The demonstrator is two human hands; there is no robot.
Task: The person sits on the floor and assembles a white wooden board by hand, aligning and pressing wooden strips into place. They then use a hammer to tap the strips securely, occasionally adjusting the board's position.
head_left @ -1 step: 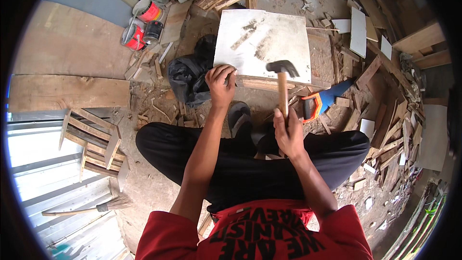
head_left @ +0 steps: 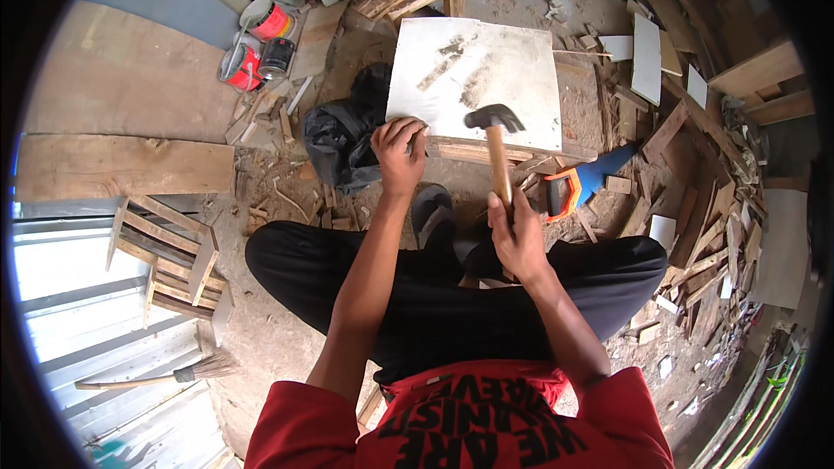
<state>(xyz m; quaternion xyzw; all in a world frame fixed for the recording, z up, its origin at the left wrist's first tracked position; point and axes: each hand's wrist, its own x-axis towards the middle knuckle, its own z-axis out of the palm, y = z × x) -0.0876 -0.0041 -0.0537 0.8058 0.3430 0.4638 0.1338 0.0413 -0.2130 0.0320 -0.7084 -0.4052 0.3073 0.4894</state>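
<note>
My right hand [head_left: 519, 239] is closed round the wooden handle of a claw hammer [head_left: 498, 148]. Its dark head is over the near part of a stained white board [head_left: 508, 52], tilted a little to the left. At that board's near left corner, my left hand [head_left: 400, 149] has its fingers curled and pressed together. Whatever they may pinch is too small to make out. The board rests on a wooden base [head_left: 473, 151] showing along its near edge. A handsaw [head_left: 569, 189] with an orange and black handle and a blue blade lies right of the hammer.
A black plastic bag [head_left: 334, 139] sits left of the board. Paint cans [head_left: 241, 67] stand farther left, near a large plywood sheet [head_left: 130, 78]. Wood offcuts [head_left: 695, 217] litter the right side. At left are a slatted wooden piece [head_left: 174, 247] and a broom [head_left: 195, 371].
The hammer head has shifted slightly left and up over the board, with the handle leaning more. My left hand and the board stay in place.
</note>
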